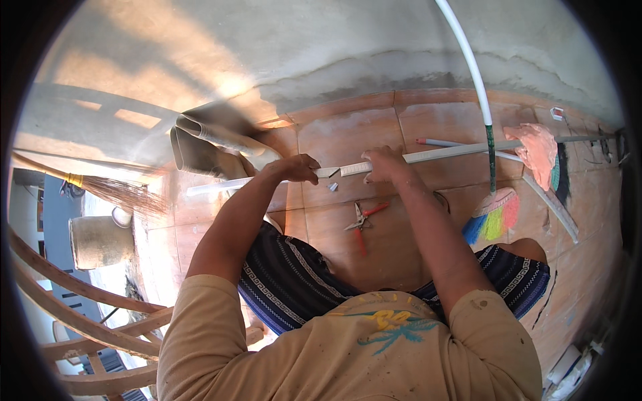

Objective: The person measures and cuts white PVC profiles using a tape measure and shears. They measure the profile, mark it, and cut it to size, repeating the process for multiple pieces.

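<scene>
Two pale strips lie end to end just above the floor (348, 134), long axes running left to right across the person's front, the right one slanting slightly away. The key relation is where their near ends come together, between the hands; whether they touch, I cannot tell. The left hand (297, 168) is closed over the left strip (221, 186) close to that end; the right hand (386, 164) pinches the right strip (455, 152), thumb and fingers astride it. Both hands seem about equally near the join. Counted: one cutter (361, 217), one offcut (333, 187), two boots (204, 157), two brooms (495, 214), one pink bag (535, 150).
</scene>
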Demonstrator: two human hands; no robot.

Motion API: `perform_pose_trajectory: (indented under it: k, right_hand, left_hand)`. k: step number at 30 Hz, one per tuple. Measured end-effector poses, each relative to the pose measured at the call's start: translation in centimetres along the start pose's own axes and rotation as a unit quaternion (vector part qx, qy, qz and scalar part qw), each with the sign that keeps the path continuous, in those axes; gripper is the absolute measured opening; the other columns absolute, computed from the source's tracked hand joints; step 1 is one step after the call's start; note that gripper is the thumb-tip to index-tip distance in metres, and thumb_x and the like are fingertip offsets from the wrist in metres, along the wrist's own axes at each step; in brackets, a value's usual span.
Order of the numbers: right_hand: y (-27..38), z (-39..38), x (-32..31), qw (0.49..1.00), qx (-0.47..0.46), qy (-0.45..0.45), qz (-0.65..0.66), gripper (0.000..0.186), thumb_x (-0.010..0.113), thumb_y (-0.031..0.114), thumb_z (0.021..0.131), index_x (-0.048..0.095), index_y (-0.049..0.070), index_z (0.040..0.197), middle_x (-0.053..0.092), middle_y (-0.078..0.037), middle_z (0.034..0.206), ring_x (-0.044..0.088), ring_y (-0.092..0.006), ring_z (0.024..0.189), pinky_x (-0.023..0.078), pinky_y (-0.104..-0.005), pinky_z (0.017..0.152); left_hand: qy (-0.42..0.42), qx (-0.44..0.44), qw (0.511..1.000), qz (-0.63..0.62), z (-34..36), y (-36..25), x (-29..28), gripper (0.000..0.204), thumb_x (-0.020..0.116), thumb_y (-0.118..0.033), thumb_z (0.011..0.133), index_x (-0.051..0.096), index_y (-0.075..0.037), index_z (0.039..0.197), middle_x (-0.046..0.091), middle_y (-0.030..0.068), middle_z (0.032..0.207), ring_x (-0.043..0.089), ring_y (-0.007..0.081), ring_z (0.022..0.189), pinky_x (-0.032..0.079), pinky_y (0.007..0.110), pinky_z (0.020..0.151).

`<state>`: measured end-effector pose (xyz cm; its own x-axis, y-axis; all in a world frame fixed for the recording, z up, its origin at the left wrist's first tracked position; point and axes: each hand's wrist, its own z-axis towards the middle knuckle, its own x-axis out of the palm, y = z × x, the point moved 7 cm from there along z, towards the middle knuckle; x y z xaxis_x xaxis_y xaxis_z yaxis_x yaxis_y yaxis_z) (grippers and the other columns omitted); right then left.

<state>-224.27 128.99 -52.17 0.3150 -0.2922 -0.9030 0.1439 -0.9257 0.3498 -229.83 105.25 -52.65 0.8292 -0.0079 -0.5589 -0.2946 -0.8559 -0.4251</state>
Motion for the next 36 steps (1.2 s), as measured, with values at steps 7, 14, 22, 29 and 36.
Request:
perform_pose_trajectory:
  k: [7, 14, 22, 29, 36]
  right_hand:
    - [0.2, 1.0, -1.6, 0.983, -0.069, -0.1, 0.135, 0.036, 0.089, 0.026, 0.077, 0.075, 0.012, 0.107, 0.076, -0.01, 0.104, 0.071, -0.0335, 0.104, 0.054, -0.0469, 0.09]
    - [0.5, 1.7, -3.1, 0.977, -0.082, -0.123, 0.152, 0.027, 0.084, 0.028, 0.083, 0.075, 0.014, 0.105, 0.076, -0.01, 0.101, 0.071, -0.0311, 0.099, 0.049, -0.0463, 0.092]
    - [1.8, 2.0, -5.4, 0.974, -0.112, -0.162, 0.114, 0.026, 0.078, 0.033, 0.087, 0.077, 0.014, 0.105, 0.075, -0.01, 0.1, 0.07, -0.0324, 0.101, 0.049, -0.048, 0.094]
    - [1.3, 2.7, -6.1, 0.987, -0.09, -0.071, 0.117, 0.028, 0.075, 0.036, 0.091, 0.079, 0.017, 0.111, 0.075, -0.017, 0.106, 0.07, -0.0358, 0.106, 0.052, -0.0476, 0.097]
    - [3.6, -0.1, -7.7, 0.985, -0.109, -0.095, 0.093, 0.027, 0.073, 0.04, 0.093, 0.079, 0.017, 0.105, 0.075, -0.016, 0.102, 0.071, -0.038, 0.103, 0.055, -0.0488, 0.091]
  left_hand:
    - [-0.015, -0.01, 0.997, -0.071, -0.9, -1.0, -1.2, 0.032, 0.071, -0.027, 0.086, 0.073, -0.002, 0.107, 0.072, 0.0097, 0.089, 0.069, 0.0198, 0.084, 0.054, 0.036, 0.079]
    - [-0.049, -0.009, 0.989, -0.137, -2.7, -2.6, -2.8, 0.029, 0.074, -0.021, 0.086, 0.072, 0.002, 0.104, 0.07, 0.0082, 0.082, 0.068, 0.0173, 0.073, 0.053, 0.034, 0.072]
    - [-0.127, 0.06, 0.983, -0.118, -3.9, -2.2, -4.5, 0.064, 0.076, -0.029, 0.092, 0.056, -0.014, 0.152, 0.071, 0.0048, 0.09, 0.061, 0.0137, 0.076, 0.052, 0.033, 0.073]
    - [-0.114, 0.051, 0.991, -0.045, -4.5, -4.7, -5.2, 0.056, 0.069, -0.035, 0.101, 0.056, -0.015, 0.152, 0.07, 0.005, 0.086, 0.063, 0.0114, 0.078, 0.052, 0.032, 0.073]
    - [-0.041, 0.005, 0.996, -0.076, -5.8, -5.7, -5.3, 0.048, 0.066, -0.034, 0.102, 0.062, -0.013, 0.146, 0.069, 0.0037, 0.078, 0.062, 0.0105, 0.061, 0.05, 0.03, 0.056]
